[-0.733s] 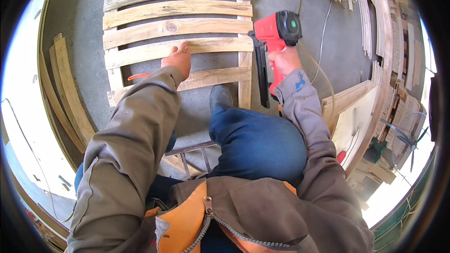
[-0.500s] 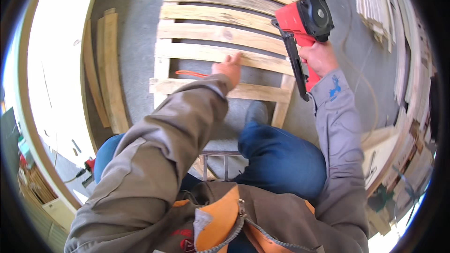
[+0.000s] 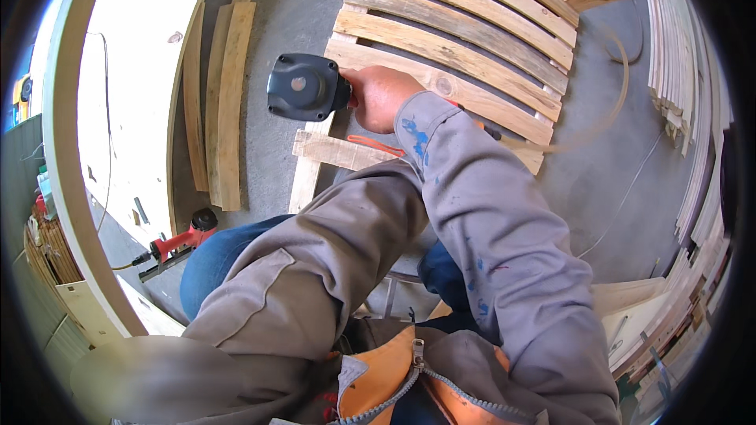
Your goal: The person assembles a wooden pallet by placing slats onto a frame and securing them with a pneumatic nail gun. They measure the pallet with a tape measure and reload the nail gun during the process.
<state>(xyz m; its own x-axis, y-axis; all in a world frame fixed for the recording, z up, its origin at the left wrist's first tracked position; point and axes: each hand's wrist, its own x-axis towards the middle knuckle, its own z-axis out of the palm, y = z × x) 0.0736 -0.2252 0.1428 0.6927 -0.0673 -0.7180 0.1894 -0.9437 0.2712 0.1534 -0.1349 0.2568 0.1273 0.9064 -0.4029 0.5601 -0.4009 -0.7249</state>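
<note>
My right hand (image 3: 383, 97) is closed around the handle of a red and black nail gun (image 3: 303, 88). The tool's black head faces up over the left edge of a slatted wooden frame (image 3: 441, 83), and its nose is hidden below. My right forearm crosses over my left sleeve (image 3: 370, 201) and hides the left hand, so its fingers cannot be seen. Near the crossing arms, a thin orange loop (image 3: 374, 144) lies by the nearest slat (image 3: 339, 149). That slat is set apart from the others by a wider gap.
Loose boards (image 3: 234, 102) lie on the floor left of the frame, beside a large pale panel (image 3: 134, 86). A second red nail gun (image 3: 183, 242) rests near my left knee. A clear hose (image 3: 618, 102) curves at right, before stacked wood strips (image 3: 668, 63).
My right hand has carried the nail gun leftward from the frame's right side to its left edge. The right arm now crosses the left one. The view has shifted, placing the frame further right.
</note>
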